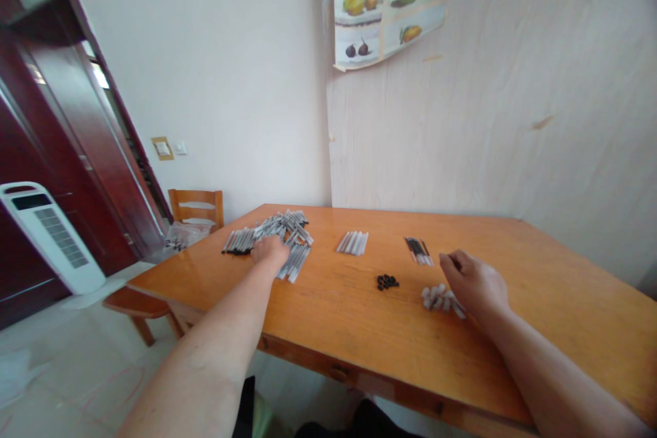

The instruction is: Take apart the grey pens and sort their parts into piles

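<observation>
My left hand [270, 251] reaches into a pile of grey pens [282, 224] at the table's left. It looks closed, knuckles up; whatever its fingers hold is hidden. Neat rows of grey pens [293, 263] lie beside it, and some black ends show near the wrist. My right hand [477, 287] rests on the table at the right, fingers curled, with any content out of sight. Small whitish pieces [437, 298] lie just left of that hand. Beyond are thin dark pen refills [418, 250], small black pieces [386, 282] and a row of whitish translucent tubes [352, 243].
The wooden table [328, 315] meets the wall at its far edge. A wooden chair [196, 205] with a plastic bag [187, 234] stands beyond the left side. A white tower-shaped appliance [54, 236] leans in view by the dark red door. Fruit pictures [390, 10] hang above.
</observation>
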Demonstrator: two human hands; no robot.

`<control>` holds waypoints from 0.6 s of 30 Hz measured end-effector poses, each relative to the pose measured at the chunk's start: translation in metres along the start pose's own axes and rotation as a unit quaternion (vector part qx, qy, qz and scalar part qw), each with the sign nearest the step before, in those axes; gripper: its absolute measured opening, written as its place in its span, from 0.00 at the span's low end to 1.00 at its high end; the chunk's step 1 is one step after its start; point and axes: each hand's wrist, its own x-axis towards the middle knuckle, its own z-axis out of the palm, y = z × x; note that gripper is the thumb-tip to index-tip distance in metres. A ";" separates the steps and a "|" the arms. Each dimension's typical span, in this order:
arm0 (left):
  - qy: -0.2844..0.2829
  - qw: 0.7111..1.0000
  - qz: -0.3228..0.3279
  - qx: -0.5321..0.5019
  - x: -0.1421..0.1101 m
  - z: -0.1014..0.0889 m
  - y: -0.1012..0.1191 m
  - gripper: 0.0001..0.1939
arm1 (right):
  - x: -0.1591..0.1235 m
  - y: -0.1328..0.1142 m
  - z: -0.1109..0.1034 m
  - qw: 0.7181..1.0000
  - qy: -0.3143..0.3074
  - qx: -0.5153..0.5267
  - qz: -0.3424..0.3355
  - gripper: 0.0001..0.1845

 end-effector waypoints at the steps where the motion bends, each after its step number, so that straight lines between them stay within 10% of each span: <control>1: 0.006 1.000 -0.002 0.007 0.000 0.001 0.000 0.18 | 0.000 0.000 0.000 1.000 0.000 0.000 0.000 0.22; 18: 0.033 0.999 -0.028 -0.022 0.000 0.003 0.003 0.17 | 0.001 0.001 0.001 1.000 -0.004 -0.005 -0.004 0.23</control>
